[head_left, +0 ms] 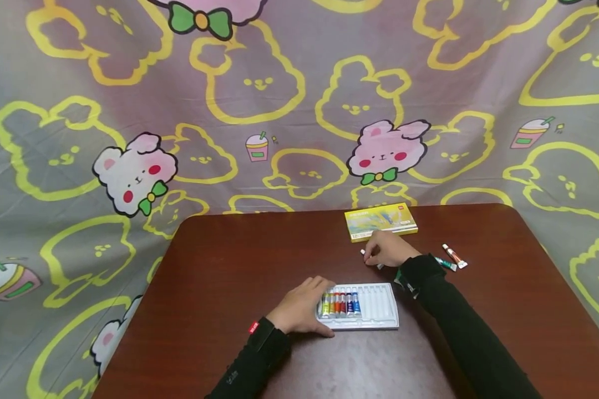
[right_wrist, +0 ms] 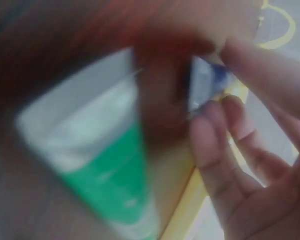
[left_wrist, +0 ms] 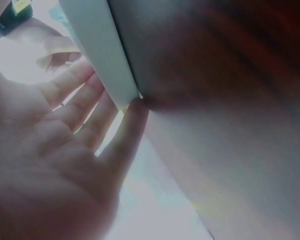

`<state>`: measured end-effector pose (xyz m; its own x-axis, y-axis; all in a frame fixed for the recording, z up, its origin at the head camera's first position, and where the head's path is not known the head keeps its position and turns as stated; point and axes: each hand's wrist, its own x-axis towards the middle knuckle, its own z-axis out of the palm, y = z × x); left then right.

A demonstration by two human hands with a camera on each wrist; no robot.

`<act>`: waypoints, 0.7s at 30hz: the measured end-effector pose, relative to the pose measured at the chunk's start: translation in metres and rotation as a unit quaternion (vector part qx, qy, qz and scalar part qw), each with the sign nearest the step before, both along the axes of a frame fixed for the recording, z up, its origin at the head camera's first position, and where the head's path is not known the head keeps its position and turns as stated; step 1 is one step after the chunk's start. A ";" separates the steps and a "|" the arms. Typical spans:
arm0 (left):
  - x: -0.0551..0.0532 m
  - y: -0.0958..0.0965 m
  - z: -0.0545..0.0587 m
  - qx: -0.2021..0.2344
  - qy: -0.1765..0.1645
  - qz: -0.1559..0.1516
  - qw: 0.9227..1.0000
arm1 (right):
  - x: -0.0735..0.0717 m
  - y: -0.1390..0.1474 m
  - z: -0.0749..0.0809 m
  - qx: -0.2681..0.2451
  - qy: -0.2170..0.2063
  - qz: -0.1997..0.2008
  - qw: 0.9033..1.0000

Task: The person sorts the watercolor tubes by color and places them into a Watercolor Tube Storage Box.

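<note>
My left hand (head_left: pixel 303 306) spans the left end of a white plastic tray (head_left: pixel 379 305), thumb along the near edge and fingers at the far corner. Several small paint tubes (head_left: pixel 340 303), yellow through red to blue, lie side by side in the tray's left half; slots to their right hold none. Beyond the tray, my right hand (head_left: pixel 390 249) pinches a blue paint tube (right_wrist: pixel 205 82) between thumb and fingers, low over the table. A green paint tube (right_wrist: pixel 115 180) shows large and blurred in the right wrist view.
A yellow paint box (head_left: pixel 381 220) lies at the table's back, just behind my right hand. To the right of the wrist are a teal tube (head_left: pixel 446 264) and an orange-red tube (head_left: pixel 454 256). A patterned curtain (head_left: pixel 279 100) hangs behind the brown table (head_left: pixel 239 249).
</note>
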<state>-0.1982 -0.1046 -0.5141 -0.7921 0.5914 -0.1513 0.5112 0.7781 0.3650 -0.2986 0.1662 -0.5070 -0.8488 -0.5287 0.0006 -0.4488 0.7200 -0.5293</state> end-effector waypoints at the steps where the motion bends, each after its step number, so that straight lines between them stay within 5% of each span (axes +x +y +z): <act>1: 0.000 0.000 0.000 0.001 0.001 0.001 1.000 | -0.001 0.001 0.000 -0.009 -0.005 -0.006 1.000; 12: -0.002 -0.001 -0.002 -0.005 0.000 0.008 1.000 | 0.003 0.000 0.006 0.034 -0.093 -0.022 0.995; 21: -0.001 0.001 -0.001 -0.006 -0.010 0.014 1.000 | 0.029 0.010 0.007 -0.190 -0.072 -0.049 0.978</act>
<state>-0.1988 -0.1036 -0.5151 -0.8054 0.5663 -0.1752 0.4810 0.7970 0.3654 -0.2691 0.1758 -0.5000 -0.9013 -0.4292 0.0588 -0.2891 0.4949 -0.8194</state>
